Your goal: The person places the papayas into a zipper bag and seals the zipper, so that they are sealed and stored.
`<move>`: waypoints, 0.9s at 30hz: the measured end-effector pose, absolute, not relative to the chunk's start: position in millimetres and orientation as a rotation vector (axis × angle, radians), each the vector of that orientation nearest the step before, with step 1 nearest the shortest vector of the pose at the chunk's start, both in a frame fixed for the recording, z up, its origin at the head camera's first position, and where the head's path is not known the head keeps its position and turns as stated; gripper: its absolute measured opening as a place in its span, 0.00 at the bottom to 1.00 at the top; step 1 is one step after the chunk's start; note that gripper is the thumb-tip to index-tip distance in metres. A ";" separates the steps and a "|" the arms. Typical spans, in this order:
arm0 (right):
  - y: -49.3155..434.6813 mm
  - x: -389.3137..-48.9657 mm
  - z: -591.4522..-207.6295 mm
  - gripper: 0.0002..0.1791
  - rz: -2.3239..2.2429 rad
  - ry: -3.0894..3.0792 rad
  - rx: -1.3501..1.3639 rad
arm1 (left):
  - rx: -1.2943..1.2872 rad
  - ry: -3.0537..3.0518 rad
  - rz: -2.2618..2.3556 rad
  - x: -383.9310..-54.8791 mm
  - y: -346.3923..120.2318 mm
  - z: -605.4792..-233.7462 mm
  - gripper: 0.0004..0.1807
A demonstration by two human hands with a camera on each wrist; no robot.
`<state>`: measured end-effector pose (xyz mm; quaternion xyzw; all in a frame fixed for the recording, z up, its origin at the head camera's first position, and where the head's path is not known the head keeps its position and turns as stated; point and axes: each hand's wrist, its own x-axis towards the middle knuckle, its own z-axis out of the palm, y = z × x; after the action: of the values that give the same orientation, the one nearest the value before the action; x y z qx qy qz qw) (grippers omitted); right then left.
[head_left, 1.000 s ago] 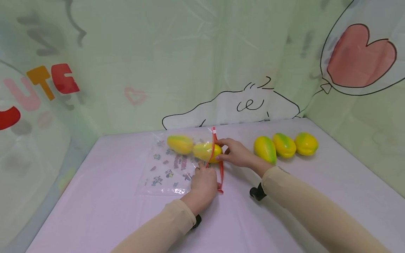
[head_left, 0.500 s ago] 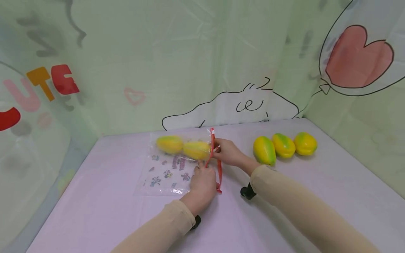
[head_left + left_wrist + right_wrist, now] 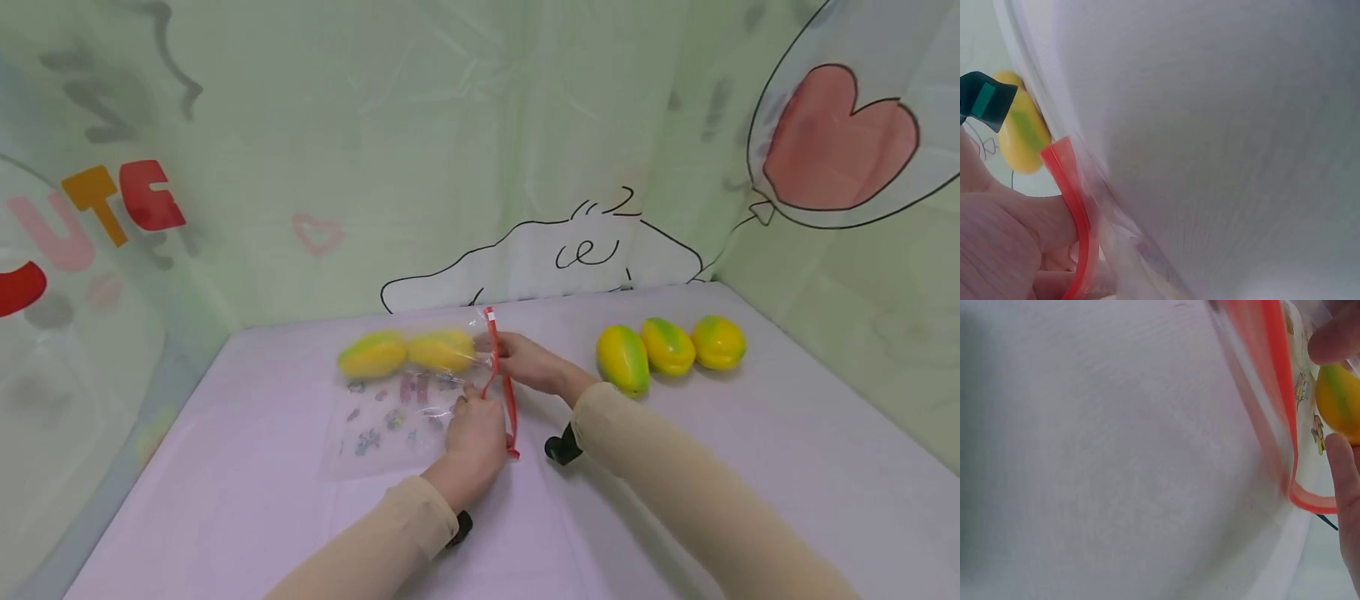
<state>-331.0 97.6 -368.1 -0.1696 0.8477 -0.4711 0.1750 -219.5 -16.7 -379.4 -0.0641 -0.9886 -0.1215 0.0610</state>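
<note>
A clear zip bag (image 3: 341,446) with small cartoon prints and a red zip edge (image 3: 511,408) lies on the table. Inside it, end to end near the far side, are two oval yellow fruits (image 3: 372,354) with green streaks, like papayas. My left hand (image 3: 477,432) grips the bag's mouth at the near part; in the left wrist view the red strip (image 3: 1072,187) crosses its fingers. Through the opening reaches my right hand (image 3: 525,362), fingertips at the end of the closer fruit (image 3: 441,351). Its thumb and a finger stand apart around that fruit (image 3: 1340,403) in the right wrist view.
Three more such fruits (image 3: 669,347) sit in a row at the table's back right, beyond the right forearm. A lilac cloth covers the table (image 3: 225,467). Pale green printed sheets (image 3: 450,150) hang behind and at both sides.
Both fruits in the bag have slid left, deeper inside, as my right hand moved left with them and its fingers entered the mouth. The left hand stays at the bag's edge.
</note>
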 end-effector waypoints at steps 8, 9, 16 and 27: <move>97.8 -327.1 -370.5 0.33 -1.279 2.344 -0.561 | -0.256 -2.969 -0.376 -221.2 -22.3 -383.2 0.14; 99.7 -326.1 -370.1 0.33 -1.274 2.351 -0.555 | -0.272 -2.965 -0.375 -221.3 -22.9 -383.7 0.14; 120.7 -317.9 -363.5 0.32 -1.265 2.411 -0.484 | -0.445 -2.950 -0.264 -221.8 -25.2 -382.6 0.19; 121.0 -316.0 -366.5 0.27 -1.224 2.449 -0.398 | -0.380 -2.974 -0.331 -215.7 -20.3 -381.6 0.24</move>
<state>-316.0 121.0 -366.5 -0.1415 0.8697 -0.4346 0.1865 -215.7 -20.3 -381.6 -0.1257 -0.9840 -0.1096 0.0628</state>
